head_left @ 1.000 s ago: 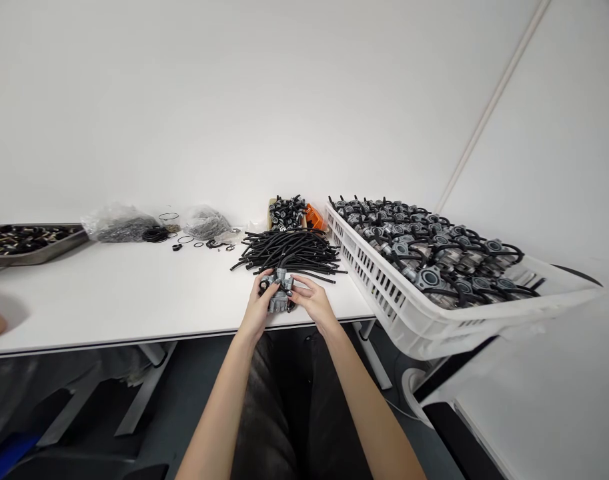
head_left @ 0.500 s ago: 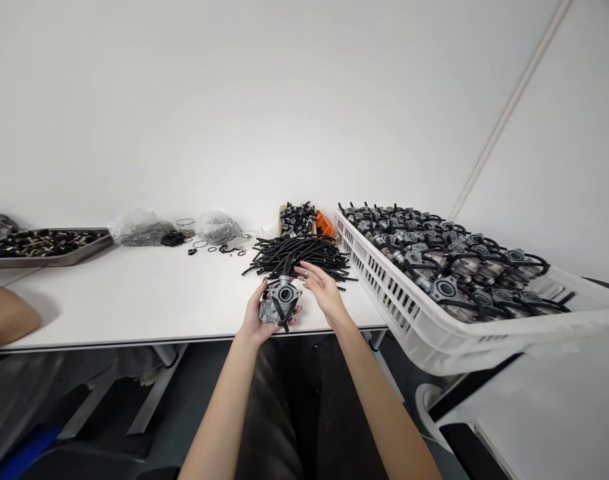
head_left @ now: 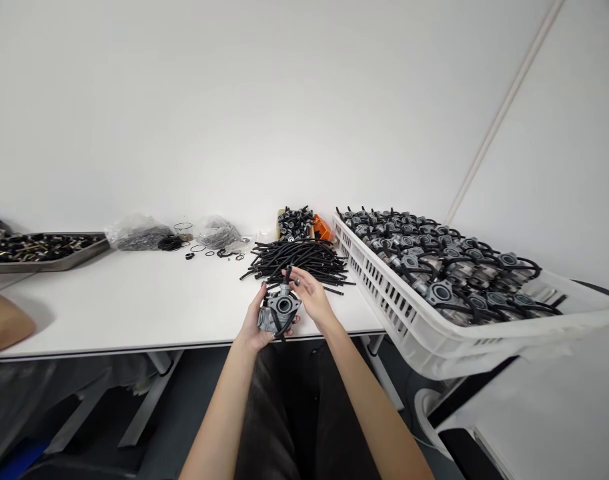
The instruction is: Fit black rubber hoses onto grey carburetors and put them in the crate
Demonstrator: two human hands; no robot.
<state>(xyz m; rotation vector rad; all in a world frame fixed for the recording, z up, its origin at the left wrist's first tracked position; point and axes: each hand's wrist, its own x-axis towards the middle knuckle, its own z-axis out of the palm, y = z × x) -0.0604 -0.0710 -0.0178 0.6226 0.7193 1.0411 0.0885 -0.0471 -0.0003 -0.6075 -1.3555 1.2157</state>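
My left hand [head_left: 255, 327] is wrapped around a grey metal carburetor [head_left: 285, 305], held just above the table's front edge. The carburetor's round bore faces me, and a black hose [head_left: 284, 327] curves across its front. At its upper end sticks out a black rubber cap [head_left: 287, 275]. The fingers of my right hand [head_left: 311, 297] close on this cap from the right; the fingertips partly hide it. Just beyond both hands lies a pile of short black hoses [head_left: 304, 259].
A white crate [head_left: 384, 300] full of carburetors stands at the right. Behind the hoses are a box of small black parts [head_left: 295, 223] and an orange bin [head_left: 323, 229]. Plastic bags [head_left: 139, 233], loose rings [head_left: 198, 248] and a metal tray [head_left: 74, 257] lie leftward. Someone's arm [head_left: 7, 323] rests at far left.
My right hand has moved in to the left, and its fingers have closed on the top of the carburetor. My left hand keeps its hold. The view has shifted slightly.
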